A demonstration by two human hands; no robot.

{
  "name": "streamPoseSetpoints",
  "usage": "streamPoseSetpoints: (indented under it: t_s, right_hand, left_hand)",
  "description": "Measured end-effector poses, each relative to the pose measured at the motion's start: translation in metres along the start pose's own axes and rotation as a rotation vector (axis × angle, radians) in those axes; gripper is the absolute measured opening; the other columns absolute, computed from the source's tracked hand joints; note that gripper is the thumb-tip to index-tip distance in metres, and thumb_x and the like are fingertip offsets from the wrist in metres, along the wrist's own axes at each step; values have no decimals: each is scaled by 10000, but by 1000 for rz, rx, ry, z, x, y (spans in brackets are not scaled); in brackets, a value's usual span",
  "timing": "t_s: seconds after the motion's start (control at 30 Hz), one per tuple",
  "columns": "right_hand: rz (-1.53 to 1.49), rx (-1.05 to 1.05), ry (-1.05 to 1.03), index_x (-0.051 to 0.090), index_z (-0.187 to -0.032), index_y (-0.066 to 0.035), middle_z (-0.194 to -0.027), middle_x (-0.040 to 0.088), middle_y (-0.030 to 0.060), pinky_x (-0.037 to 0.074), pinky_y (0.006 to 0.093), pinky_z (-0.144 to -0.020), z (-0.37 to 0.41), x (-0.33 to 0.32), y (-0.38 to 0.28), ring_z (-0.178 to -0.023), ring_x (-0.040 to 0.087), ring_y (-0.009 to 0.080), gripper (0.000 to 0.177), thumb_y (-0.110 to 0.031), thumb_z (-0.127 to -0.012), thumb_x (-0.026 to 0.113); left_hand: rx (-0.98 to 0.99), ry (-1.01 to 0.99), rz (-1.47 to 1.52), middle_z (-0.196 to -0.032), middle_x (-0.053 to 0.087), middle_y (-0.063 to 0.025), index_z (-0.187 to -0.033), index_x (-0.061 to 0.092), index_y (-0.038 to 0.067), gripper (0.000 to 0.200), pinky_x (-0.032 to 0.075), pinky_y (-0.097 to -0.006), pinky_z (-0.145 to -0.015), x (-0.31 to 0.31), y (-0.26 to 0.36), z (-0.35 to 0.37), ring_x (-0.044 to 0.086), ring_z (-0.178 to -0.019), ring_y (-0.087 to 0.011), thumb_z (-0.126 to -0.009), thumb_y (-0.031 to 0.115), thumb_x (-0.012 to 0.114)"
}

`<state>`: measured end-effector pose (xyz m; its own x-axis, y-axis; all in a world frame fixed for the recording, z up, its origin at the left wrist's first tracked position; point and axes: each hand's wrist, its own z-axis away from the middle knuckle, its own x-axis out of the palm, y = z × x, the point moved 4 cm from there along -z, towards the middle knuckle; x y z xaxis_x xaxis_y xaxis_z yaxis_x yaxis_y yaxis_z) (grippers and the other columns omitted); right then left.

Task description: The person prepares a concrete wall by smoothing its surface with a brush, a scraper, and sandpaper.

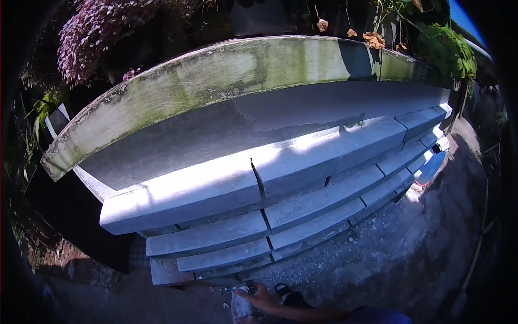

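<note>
At the bottom edge, my right hand [261, 297] reaches in from the right, its fingers bent over the upper end of a pale, rough block [241, 306] that looks like concrete. A small dark thing [251, 286] shows right beside these fingers; its kind is unclear. Only a sliver of my left hand [247, 320] appears, low against the block at the frame's border, with its fingers hidden. Close to my right hand is a foot in a dark sandal [283, 290].
Grey concrete slabs [324, 200] lie stacked in stepped rows ahead, with gaps between them. Above stands a mossy, curved planter wall [226, 70] with purple foliage [102, 32] behind. Crumbs litter the rough ground [367, 259]. A blue container [431, 168] is at the far right.
</note>
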<state>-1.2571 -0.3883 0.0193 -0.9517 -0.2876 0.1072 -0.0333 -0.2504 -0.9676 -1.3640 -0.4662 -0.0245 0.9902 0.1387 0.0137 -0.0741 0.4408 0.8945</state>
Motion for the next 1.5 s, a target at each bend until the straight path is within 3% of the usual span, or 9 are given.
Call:
streamPoseSetpoints:
  t_s: [0.23,0.43,0.63,0.83,0.9,1.1,1.2,1.43,1.5]
  right_hand:
    - [84,-327,209,689,-1009,1,-833,691,103,508,330,-666,55,39,-29,-727,638,157,370,-342,-889,760]
    - [201,-376,163,688,-946,-12,-683,638,95,482,309,-591,104,59,-3,-654,583,62,320,-306,-871,791]
    - [146,-388,454,684,-926,1,-713,658,116,484,295,-582,116,35,7,-656,601,71,300,-259,-852,813]
    - [295,-371,468,670,-964,4,-764,673,112,500,292,-626,131,-14,-9,-701,605,71,322,-264,-856,811]
    - [256,-351,387,660,-1000,-3,-801,675,96,501,282,-658,132,-31,-8,-730,606,68,331,-267,-863,805]
    - [136,-333,460,643,-1039,-18,-855,674,49,495,269,-717,115,-129,44,-769,600,78,323,-269,-887,777]
    - [222,-212,565,649,-1038,-26,-833,685,67,509,294,-716,123,-222,60,-772,630,112,331,-277,-872,787]
    - [210,-81,965,644,-958,-18,-792,625,51,472,283,-694,138,-407,76,-727,551,94,239,-148,-822,790]
    - [271,-134,1003,637,-946,-18,-778,604,45,462,281,-677,144,-442,67,-709,534,95,233,-138,-819,791]
  left_hand:
    - [-55,-25,77,-1356,555,-195,-1421,443,-30,733,398,-417,-1087,-17,-6,33,497,-1290,-285,-915,427,711]
    - [-101,-15,222,-1363,552,-200,-1428,432,-39,748,394,-422,-1093,-27,-16,74,490,-1302,-298,-918,436,704]
    - [-103,-20,564,-1370,549,-204,-1435,421,-47,762,390,-426,-1099,5,-16,121,483,-1313,-312,-922,446,696]
    - [-60,10,628,-1397,522,-252,-1427,420,-77,729,385,-462,-1102,52,11,130,457,-1337,-373,-967,458,601]
    - [57,103,560,-1321,566,-206,-1372,475,-57,612,417,-431,-1024,52,19,122,503,-1228,-328,-977,395,596]
    - [943,882,-184,-1090,696,-71,-1208,639,4,290,512,-339,-787,63,102,86,639,-901,-194,-1006,204,579]
    - [1489,740,-717,-1042,752,-104,-1053,719,-6,171,521,-418,-897,116,195,84,689,-1002,-269,-977,76,590]
    - [1504,575,-606,-918,771,-81,-887,760,28,182,531,-415,-901,261,305,28,710,-900,-264,-749,-81,713]
    - [1568,556,-555,-940,765,-98,-912,755,9,169,544,-402,-879,287,329,9,705,-918,-264,-781,-80,697]
